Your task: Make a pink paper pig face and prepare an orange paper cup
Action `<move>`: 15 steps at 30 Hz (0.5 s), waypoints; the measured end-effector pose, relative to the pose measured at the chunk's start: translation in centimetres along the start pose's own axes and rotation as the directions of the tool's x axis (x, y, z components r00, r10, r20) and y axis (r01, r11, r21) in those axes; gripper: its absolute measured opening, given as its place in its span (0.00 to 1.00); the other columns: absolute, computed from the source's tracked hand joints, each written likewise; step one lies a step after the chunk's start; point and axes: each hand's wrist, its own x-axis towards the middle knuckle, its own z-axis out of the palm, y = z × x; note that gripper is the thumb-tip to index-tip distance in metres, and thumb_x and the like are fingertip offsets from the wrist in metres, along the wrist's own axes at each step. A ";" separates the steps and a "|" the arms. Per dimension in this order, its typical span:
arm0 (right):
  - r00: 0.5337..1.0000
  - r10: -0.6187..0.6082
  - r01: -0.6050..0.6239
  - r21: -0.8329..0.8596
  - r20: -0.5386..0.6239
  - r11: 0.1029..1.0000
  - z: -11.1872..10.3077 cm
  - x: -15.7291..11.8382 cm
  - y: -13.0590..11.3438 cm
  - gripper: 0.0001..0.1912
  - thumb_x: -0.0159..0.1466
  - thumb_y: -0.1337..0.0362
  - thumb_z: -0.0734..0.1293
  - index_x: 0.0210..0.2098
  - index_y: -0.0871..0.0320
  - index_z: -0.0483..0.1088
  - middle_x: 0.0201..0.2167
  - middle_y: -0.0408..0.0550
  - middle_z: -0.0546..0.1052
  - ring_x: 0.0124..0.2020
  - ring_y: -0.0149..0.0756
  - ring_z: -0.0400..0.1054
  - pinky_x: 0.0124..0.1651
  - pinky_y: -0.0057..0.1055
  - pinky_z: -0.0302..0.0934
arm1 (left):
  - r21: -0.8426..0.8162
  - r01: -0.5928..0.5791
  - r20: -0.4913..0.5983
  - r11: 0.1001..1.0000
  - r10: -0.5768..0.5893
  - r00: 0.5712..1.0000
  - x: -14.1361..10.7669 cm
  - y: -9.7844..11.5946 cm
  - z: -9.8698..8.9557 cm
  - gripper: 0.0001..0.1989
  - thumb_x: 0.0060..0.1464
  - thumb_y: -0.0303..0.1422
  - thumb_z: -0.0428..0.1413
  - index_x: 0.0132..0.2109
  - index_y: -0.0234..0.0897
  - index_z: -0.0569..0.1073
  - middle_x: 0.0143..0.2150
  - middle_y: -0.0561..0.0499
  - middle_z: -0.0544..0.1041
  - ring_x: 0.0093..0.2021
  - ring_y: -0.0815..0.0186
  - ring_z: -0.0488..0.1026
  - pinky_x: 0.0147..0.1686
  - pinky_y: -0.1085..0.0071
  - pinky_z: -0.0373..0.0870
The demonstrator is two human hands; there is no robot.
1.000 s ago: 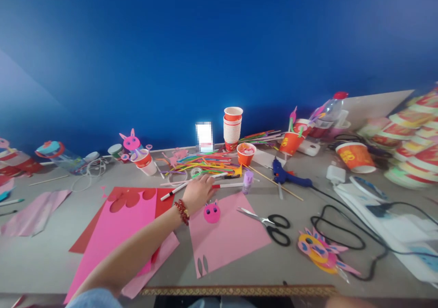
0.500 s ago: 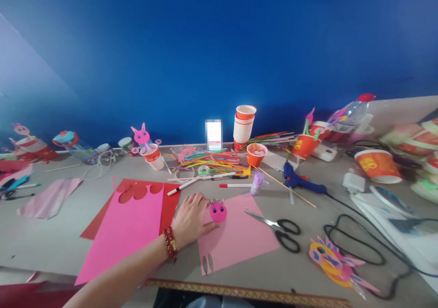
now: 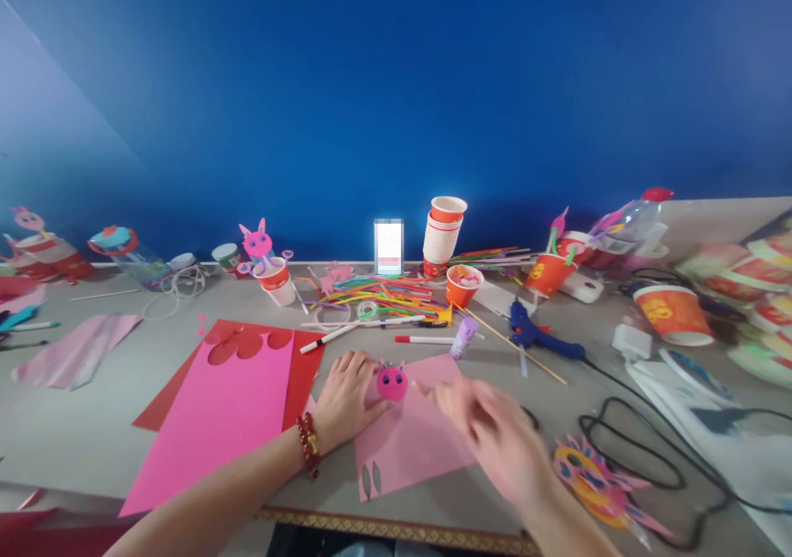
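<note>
A round pink paper face with two dark eyes and small ears lies on a pale pink sheet. My left hand rests flat on the sheet's left side, fingers stretched, thumb close to the face. Over the sheet's right part is my right hand, slightly blurred, its index finger extended toward the face and the other fingers loosely bent; I see nothing held in it. Most of the scissors are hidden behind this hand, with only a bit of black handle showing. Two leaf-shaped holes pierce the sheet's near left corner.
Bright pink paper overlaps a red sheet at left. Behind the hands are a glue stick, markers and colourful pipe cleaners. A blue glue gun trails its black cable at right, near a decorated pink-and-yellow figure.
My right hand has come in from the lower right over the pale sheet, covering most of the scissors. My left hand keeps its place beside the pink face. The view has shifted slightly.
</note>
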 end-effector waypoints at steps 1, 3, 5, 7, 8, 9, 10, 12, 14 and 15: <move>0.998 0.027 -0.029 0.028 0.059 0.999 0.0 0.3 0.2 0.15 0.70 0.56 0.61 0.35 0.58 0.73 0.34 0.47 0.76 0.33 0.34 0.71 0.38 0.34 0.68 | 0.004 -0.001 -0.001 1.000 0.001 1.000 0.0 0.0 0.1 0.19 0.54 0.43 0.59 0.49 0.37 0.69 0.48 0.44 0.71 0.49 0.53 0.67 0.50 0.56 0.64; 0.974 0.123 -0.151 0.144 0.188 0.978 0.3 1.1 0.7 0.23 0.69 0.51 0.61 0.23 0.58 0.69 0.21 0.43 0.69 0.24 0.32 0.64 0.32 0.32 0.64 | 0.006 -0.002 -0.007 1.000 0.002 1.000 0.0 0.1 0.2 0.17 0.55 0.41 0.59 0.48 0.37 0.70 0.47 0.44 0.72 0.48 0.53 0.67 0.49 0.56 0.64; 0.938 0.232 -0.307 0.306 0.259 0.901 0.7 1.9 1.1 0.24 0.66 0.49 0.64 0.20 0.58 0.66 0.18 0.40 0.65 0.21 0.31 0.59 0.32 0.32 0.60 | -0.001 -0.005 -0.016 1.000 0.005 1.000 0.1 0.0 0.3 0.16 0.55 0.40 0.58 0.47 0.37 0.70 0.47 0.44 0.72 0.48 0.54 0.67 0.49 0.57 0.64; 0.912 0.326 -0.408 0.457 0.249 0.790 1.2 2.7 1.4 0.22 0.62 0.49 0.68 0.20 0.58 0.66 0.19 0.40 0.65 0.22 0.30 0.57 0.32 0.31 0.59 | -0.007 -0.012 -0.024 1.000 0.012 1.000 0.0 0.0 0.4 0.16 0.55 0.40 0.58 0.47 0.37 0.70 0.47 0.44 0.72 0.48 0.53 0.67 0.49 0.57 0.64; 0.899 0.364 -0.438 0.516 0.244 0.736 1.4 3.1 1.4 0.22 0.60 0.50 0.70 0.20 0.58 0.66 0.19 0.40 0.65 0.22 0.30 0.57 0.32 0.31 0.59 | -0.008 -0.015 -0.025 1.000 0.015 1.000 0.0 -0.1 0.5 0.16 0.55 0.40 0.58 0.47 0.37 0.69 0.47 0.44 0.72 0.48 0.53 0.67 0.49 0.57 0.64; 0.884 0.396 -0.464 0.565 0.247 0.682 1.5 3.4 1.5 0.21 0.58 0.50 0.71 0.19 0.58 0.66 0.19 0.40 0.65 0.22 0.30 0.57 0.33 0.32 0.59 | -0.008 -0.016 -0.024 1.000 0.016 1.000 0.0 -0.1 0.5 0.16 0.55 0.40 0.58 0.47 0.36 0.69 0.47 0.44 0.72 0.48 0.53 0.67 0.48 0.56 0.64; 0.869 0.424 -0.487 0.602 0.256 0.633 1.7 3.7 1.5 0.21 0.57 0.50 0.72 0.19 0.58 0.66 0.19 0.40 0.65 0.22 0.30 0.57 0.34 0.32 0.60 | -0.007 -0.017 -0.025 1.000 0.017 1.000 0.0 -0.2 0.5 0.16 0.55 0.40 0.58 0.47 0.36 0.69 0.47 0.43 0.71 0.48 0.53 0.67 0.48 0.56 0.64; 0.836 0.468 -0.530 0.645 0.287 0.551 1.8 4.1 1.5 0.21 0.55 0.50 0.74 0.19 0.58 0.67 0.18 0.40 0.66 0.22 0.31 0.58 0.37 0.35 0.62 | -0.001 -0.013 -0.025 1.000 0.013 1.000 0.0 -0.2 0.7 0.16 0.55 0.40 0.59 0.46 0.36 0.69 0.47 0.43 0.71 0.48 0.53 0.67 0.48 0.56 0.65; 0.808 0.498 -0.564 0.656 0.313 0.502 1.8 4.2 1.5 0.20 0.54 0.51 0.75 0.19 0.58 0.68 0.19 0.41 0.68 0.24 0.31 0.60 0.38 0.35 0.62 | 0.003 -0.010 -0.029 1.000 0.010 1.000 0.0 -0.3 0.8 0.16 0.54 0.39 0.59 0.46 0.37 0.69 0.47 0.44 0.71 0.48 0.53 0.67 0.47 0.56 0.65; 0.804 0.504 -0.569 0.655 0.317 0.497 1.7 4.2 1.4 0.20 0.54 0.51 0.75 0.19 0.58 0.68 0.19 0.42 0.68 0.24 0.32 0.60 0.38 0.34 0.62 | 0.003 -0.010 -0.029 1.000 0.011 1.000 -0.1 -0.3 0.8 0.16 0.54 0.39 0.59 0.47 0.37 0.68 0.47 0.44 0.71 0.48 0.53 0.67 0.47 0.56 0.65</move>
